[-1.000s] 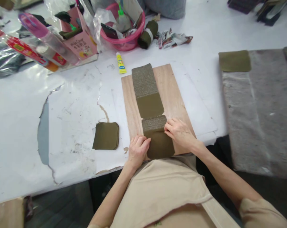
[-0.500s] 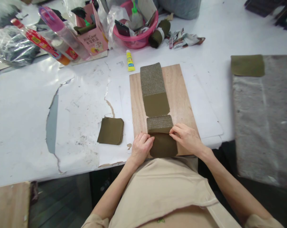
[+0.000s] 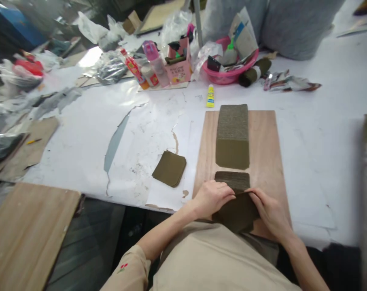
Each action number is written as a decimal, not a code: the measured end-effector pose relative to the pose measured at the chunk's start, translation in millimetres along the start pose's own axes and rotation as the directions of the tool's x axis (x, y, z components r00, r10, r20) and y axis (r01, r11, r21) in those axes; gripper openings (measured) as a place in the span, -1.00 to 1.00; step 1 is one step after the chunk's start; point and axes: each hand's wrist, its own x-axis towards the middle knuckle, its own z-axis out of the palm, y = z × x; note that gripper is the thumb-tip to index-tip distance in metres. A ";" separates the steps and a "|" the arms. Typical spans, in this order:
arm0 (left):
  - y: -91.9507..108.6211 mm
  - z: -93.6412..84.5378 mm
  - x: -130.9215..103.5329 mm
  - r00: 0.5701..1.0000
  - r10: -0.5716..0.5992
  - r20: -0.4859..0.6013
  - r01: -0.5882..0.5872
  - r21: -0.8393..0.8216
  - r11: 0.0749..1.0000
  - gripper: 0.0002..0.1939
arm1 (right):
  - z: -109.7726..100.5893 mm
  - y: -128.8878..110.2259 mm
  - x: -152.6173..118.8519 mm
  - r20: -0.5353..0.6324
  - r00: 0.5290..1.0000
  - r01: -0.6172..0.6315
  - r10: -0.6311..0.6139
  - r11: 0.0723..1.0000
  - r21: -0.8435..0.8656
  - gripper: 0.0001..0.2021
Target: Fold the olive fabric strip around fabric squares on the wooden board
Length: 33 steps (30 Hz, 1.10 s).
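No text legible. Clock positions from centre of view. Pink box point(image 3: 179, 72), 12 o'clock: pale lettering, blurred. Yellow tube point(image 3: 210, 97), 1 o'clock: blue print, too small. Red bottle point(image 3: 132, 66) and white container point(image 3: 149, 76), 11 o'clock: labels present, wording and brands unreadable.

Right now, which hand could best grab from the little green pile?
Probably your left hand: it's nearer the pile, left of the board. But it and the right hand hold the dark piece.

Two hands point(image 3: 212, 198), two wooden boards point(image 3: 266, 145), one yellow tube point(image 3: 210, 97), one pink basin point(image 3: 221, 78), apparently three bottles point(image 3: 159, 68)
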 end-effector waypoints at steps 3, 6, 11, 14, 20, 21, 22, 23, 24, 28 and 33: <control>-2.2 -29.5 -15.4 0.947 -0.272 -0.170 0.196 -0.368 0.909 -0.70 | 5.8 6.4 1.4 -0.041 0.999 -0.002 0.001 1.000 -0.021 -0.61; -21.4 -58.2 -39.3 0.792 -0.516 -0.328 0.327 -0.486 0.810 -0.68 | 13.9 10.8 0.1 -0.108 0.994 0.005 -0.014 0.997 -0.083 -0.60; -85.0 -83.1 -83.7 0.618 -0.576 -0.535 0.551 -0.228 0.803 -0.75 | 26.3 13.7 -2.1 -0.219 0.965 0.090 -0.144 0.967 -0.237 -0.58; -115.8 -85.1 -100.3 0.591 -0.562 -0.578 0.679 -0.019 0.734 -0.79 | 28.0 10.9 -1.0 -0.249 0.943 0.138 -0.221 0.940 -0.312 -0.58; -132.4 -84.5 -108.9 0.579 -0.547 -0.605 0.727 0.079 0.682 -0.79 | 25.3 4.3 0.8 -0.254 0.939 0.141 -0.233 0.932 -0.335 -0.58; -132.9 -84.8 -109.2 0.574 -0.541 -0.615 0.733 0.092 0.674 -0.79 | 25.3 4.5 0.6 -0.254 0.939 0.141 -0.232 0.932 -0.333 -0.59; -133.5 -85.0 -109.4 0.571 -0.531 -0.625 0.739 0.109 0.665 -0.79 | 25.5 5.1 0.5 -0.251 0.939 0.144 -0.235 0.932 -0.333 -0.59; -134.4 -85.1 -109.6 0.574 -0.516 -0.636 0.741 0.134 0.658 -0.79 | 25.9 6.0 0.3 -0.249 0.939 0.149 -0.239 0.932 -0.331 -0.60; -135.5 -85.1 -109.7 0.584 -0.492 -0.645 0.737 0.168 0.655 -0.79 | 26.2 6.8 0.2 -0.247 0.938 0.154 -0.242 0.931 -0.330 -0.60; -140.3 -83.7 -110.2 0.665 -0.321 -0.675 0.684 0.377 0.624 -0.77 | 26.5 5.7 0.7 -0.247 0.940 0.147 -0.234 0.935 -0.324 -0.61; -138.2 -84.7 -113.5 0.687 -0.276 -0.672 0.659 0.415 0.627 -0.73 | 23.5 -7.2 -1.7 -0.172 0.971 0.113 -0.167 0.951 -0.287 -0.68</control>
